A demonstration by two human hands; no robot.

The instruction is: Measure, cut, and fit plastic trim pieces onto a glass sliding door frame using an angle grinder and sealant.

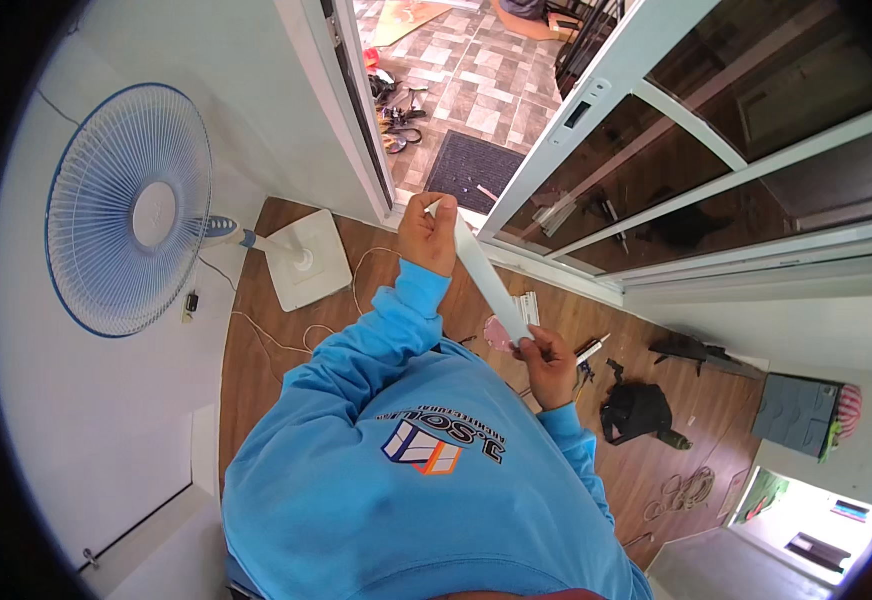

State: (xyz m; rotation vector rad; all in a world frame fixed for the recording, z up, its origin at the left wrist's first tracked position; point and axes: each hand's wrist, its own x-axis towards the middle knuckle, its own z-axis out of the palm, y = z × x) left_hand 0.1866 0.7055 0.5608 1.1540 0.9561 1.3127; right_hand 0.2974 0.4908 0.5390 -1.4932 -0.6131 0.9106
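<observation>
A flat white strip (489,282) stretches taut and slanting between my two hands, in front of the doorway. Its upper end is pinched in the thumb and fingers of my left hand (428,235). My right hand (549,366) grips the lower end, with the thumb lying along it. Whether the strip is tape or a thin trim piece I cannot make out. Both arms wear light blue sleeves. On the floor past my right hand lie a caulking gun (590,350) with a white tube and a pinkish round piece (498,333), partly hidden by the strip.
A standing fan (154,214) with a square white base (306,262) is at the left. Cords cross the wooden floor (266,350). A white-framed glass door (596,115) stands at the right of the doorway; a dark doormat (466,165) lies outside. A black bag (638,410) and grey drawers (799,412) are at right.
</observation>
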